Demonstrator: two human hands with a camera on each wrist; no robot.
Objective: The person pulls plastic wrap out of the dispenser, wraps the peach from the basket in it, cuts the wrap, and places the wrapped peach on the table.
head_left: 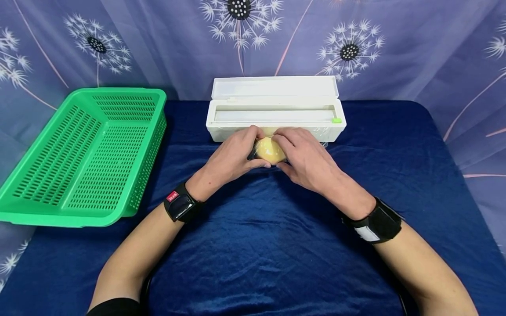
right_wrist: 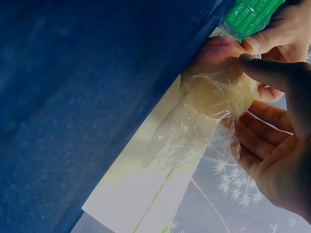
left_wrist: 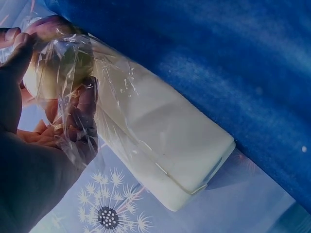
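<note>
Both hands hold a round yellow fruit with a pink blush (head_left: 270,150), peach-like in look, close in front of a white cling film dispenser (head_left: 221,133). My left hand (head_left: 235,151) grips its left side, thumb at the near edge and fingers over the far side. From the right, my right hand (head_left: 310,158) grips it the same way. Clear cling film (right_wrist: 184,131) lies over the fruit in wrinkles and trails along the dispenser's front in the right wrist view. In the left wrist view, loose film (left_wrist: 73,121) hangs across the left fingers.
The dispenser's lid (head_left: 274,89) stands raised at the back, and a green slider (head_left: 336,120) sits at its right end. A green perforated basket (head_left: 130,193) stands on the left. Blue cloth (head_left: 245,245) covers the table, with a dandelion-patterned curtain (head_left: 166,39) behind.
</note>
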